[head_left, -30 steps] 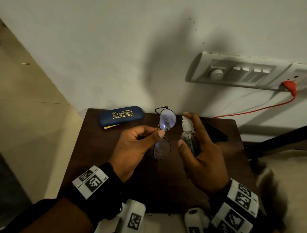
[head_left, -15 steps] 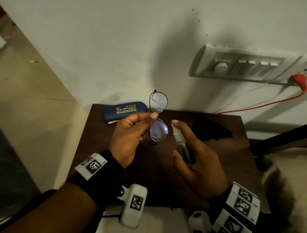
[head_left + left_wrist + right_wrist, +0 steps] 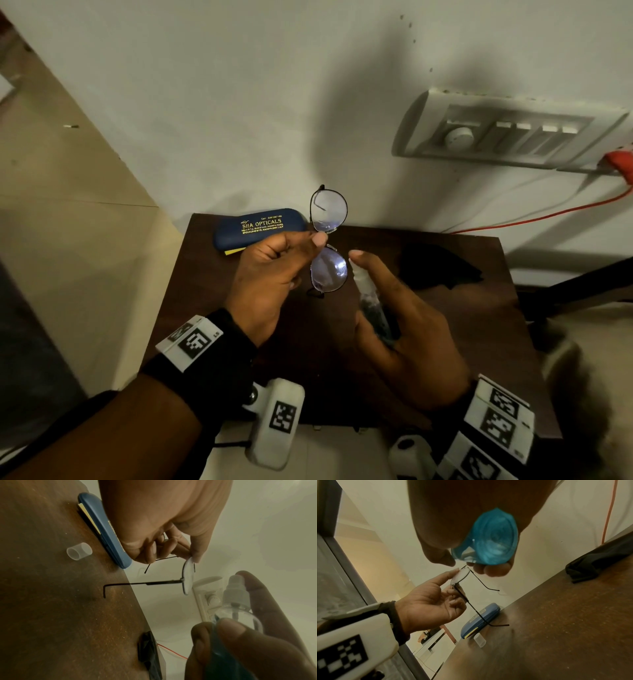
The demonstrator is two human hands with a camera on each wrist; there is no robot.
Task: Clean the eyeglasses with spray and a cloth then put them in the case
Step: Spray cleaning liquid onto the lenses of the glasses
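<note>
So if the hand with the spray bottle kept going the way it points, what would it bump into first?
Most likely the eyeglasses: the right hand aims the spray bottle at the lower lens, held up by the left hand. Depth is hard to judge.

A room in a home: a small dark wooden tabletop stands against a plain painted wall, a wall switchboard with dial and red cable beyond the right hand, tiled floor left.
</note>
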